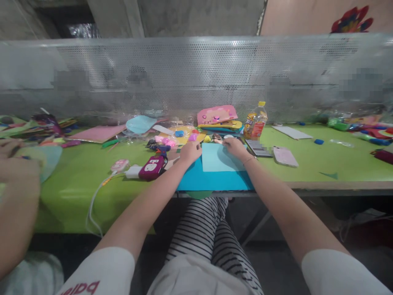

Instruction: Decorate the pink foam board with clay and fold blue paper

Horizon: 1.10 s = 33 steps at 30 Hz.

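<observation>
A light blue sheet of paper [219,162] lies over a larger, darker blue sheet [211,181] at the table's front edge. My left hand [190,152] is closed at the light sheet's upper left corner, its fingers curled and partly hidden. At the upper right of the same sheet, my right hand [235,148] pinches the far edge with thumb and fingers. Left of my left hand are a dark blue glue gun [162,148] and a purple case with a white cartoon face [152,168].
A yellow-capped bottle [256,123], a dark phone [258,148] and a pale phone [285,156] stand or lie to the right. Craft scraps and a pink pouch [217,114] line the back by the perforated metal screen [190,73]. Another person's arm [18,184] reaches in at left.
</observation>
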Each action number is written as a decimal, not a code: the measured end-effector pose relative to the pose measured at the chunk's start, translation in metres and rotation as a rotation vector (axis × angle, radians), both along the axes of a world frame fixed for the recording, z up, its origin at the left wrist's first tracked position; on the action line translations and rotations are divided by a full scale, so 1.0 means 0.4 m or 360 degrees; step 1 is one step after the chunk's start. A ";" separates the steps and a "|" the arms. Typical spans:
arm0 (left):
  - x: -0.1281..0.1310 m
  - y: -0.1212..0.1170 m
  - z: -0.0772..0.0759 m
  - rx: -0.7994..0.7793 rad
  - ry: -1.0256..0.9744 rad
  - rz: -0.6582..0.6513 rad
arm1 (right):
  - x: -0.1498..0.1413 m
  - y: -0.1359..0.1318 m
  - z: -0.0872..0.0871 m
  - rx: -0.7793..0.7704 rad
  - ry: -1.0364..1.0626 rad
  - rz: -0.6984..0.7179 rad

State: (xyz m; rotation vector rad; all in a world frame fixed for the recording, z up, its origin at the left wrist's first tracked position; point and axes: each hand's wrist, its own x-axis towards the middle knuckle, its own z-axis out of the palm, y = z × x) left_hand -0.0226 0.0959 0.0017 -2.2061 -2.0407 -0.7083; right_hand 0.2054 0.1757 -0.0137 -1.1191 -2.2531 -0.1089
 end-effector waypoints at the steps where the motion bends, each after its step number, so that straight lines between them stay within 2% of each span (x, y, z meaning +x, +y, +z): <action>1: -0.002 0.001 0.000 0.0005 -0.0001 0.0027 | 0.007 0.002 0.000 -0.0004 0.0024 -0.0030; 6: -0.005 0.002 0.002 0.0097 0.0008 0.0052 | 0.016 -0.005 0.000 -0.0022 0.0060 -0.0009; 12: 0.011 -0.003 -0.005 0.0336 0.0105 -0.0189 | -0.072 -0.047 -0.001 0.0007 -0.0054 0.0321; 16: 0.019 -0.002 -0.022 0.0260 0.0221 -0.0404 | -0.114 -0.067 -0.003 0.0047 -0.0132 0.0527; 19: 0.022 0.003 -0.030 0.0176 0.0262 -0.0508 | -0.117 -0.073 -0.002 0.0067 -0.0165 0.0588; 25: 0.022 0.004 -0.022 0.0094 0.0241 -0.0526 | -0.102 -0.073 0.012 0.0072 -0.0181 0.0518; 33: 0.017 0.002 -0.009 0.0025 0.0181 -0.0458 | -0.059 -0.045 0.013 -0.0002 -0.0148 0.0198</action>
